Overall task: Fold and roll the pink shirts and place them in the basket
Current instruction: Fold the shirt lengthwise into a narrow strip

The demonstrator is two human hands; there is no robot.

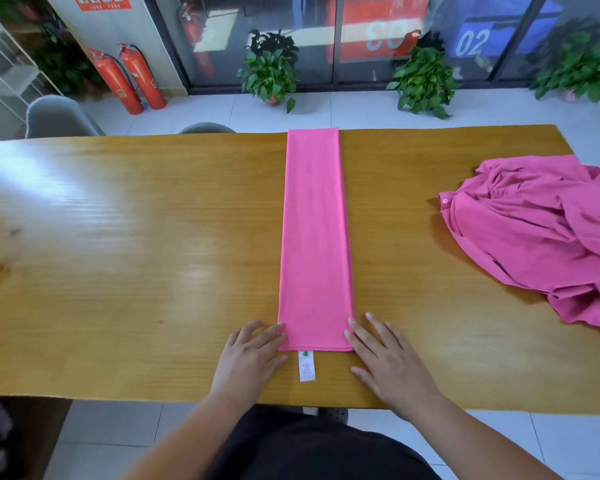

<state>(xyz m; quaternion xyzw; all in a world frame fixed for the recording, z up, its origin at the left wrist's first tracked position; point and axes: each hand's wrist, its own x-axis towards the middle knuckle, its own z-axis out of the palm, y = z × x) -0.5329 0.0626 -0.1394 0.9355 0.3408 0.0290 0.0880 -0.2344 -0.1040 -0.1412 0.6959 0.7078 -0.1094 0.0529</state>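
A pink shirt (pixel 314 237) lies folded into a long narrow strip down the middle of the wooden table (pixel 136 254), from the far edge to near the front. A white care label (pixel 306 365) sticks out from its near end. My left hand (pixel 248 358) lies flat on the table at the strip's near left corner, its fingertips touching the edge. My right hand (pixel 385 358) lies flat at the near right corner, fingertips against the fabric. A second pink shirt (pixel 541 233) sits crumpled on the table's right side. No basket is in view.
Beyond the table stand grey chairs (pixel 58 117), two red fire extinguishers (pixel 132 77) and several potted plants (pixel 271 76) along a glass wall. A white shelf rack (pixel 4 64) stands at the far left.
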